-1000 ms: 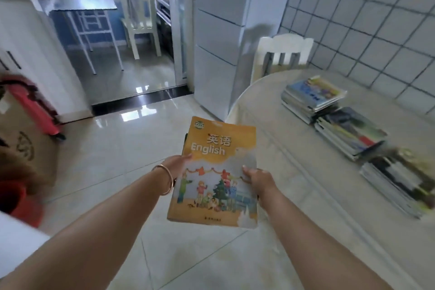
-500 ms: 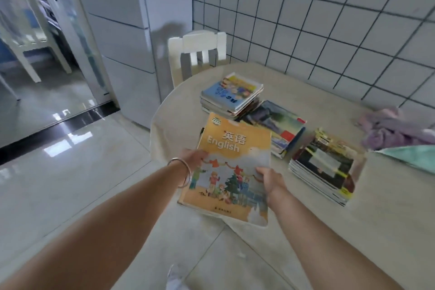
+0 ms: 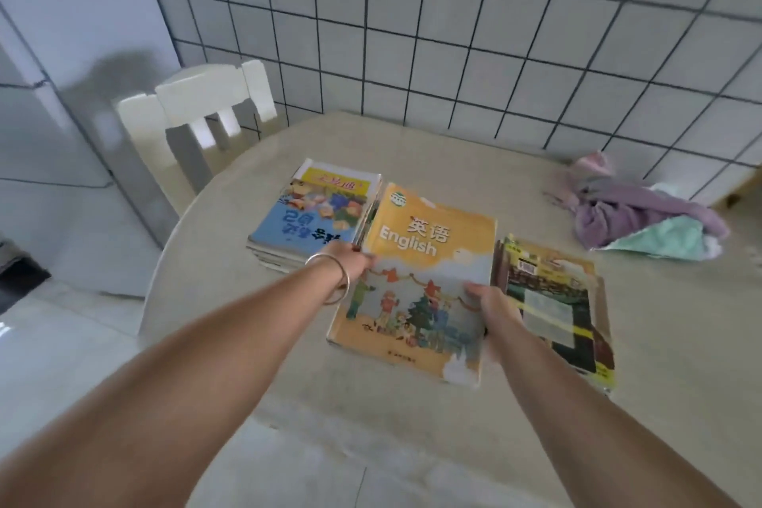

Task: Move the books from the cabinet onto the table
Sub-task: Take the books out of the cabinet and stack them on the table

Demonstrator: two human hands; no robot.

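An orange English textbook is held over the beige table, above the middle stack, which it hides. My left hand, with a bangle on the wrist, grips its left edge. My right hand grips its right edge. To the left lies a stack topped by a blue book. To the right lies a stack topped by a dark book. The cabinet is out of view.
A purple and mint cloth lies bunched at the table's far right. A white chair stands at the table's far left end against the tiled wall. A grey fridge stands at left. The floor is glossy tile.
I have walked to the table. The English book, held in both hands throughout, has moved from over the floor to over the middle stack of books.
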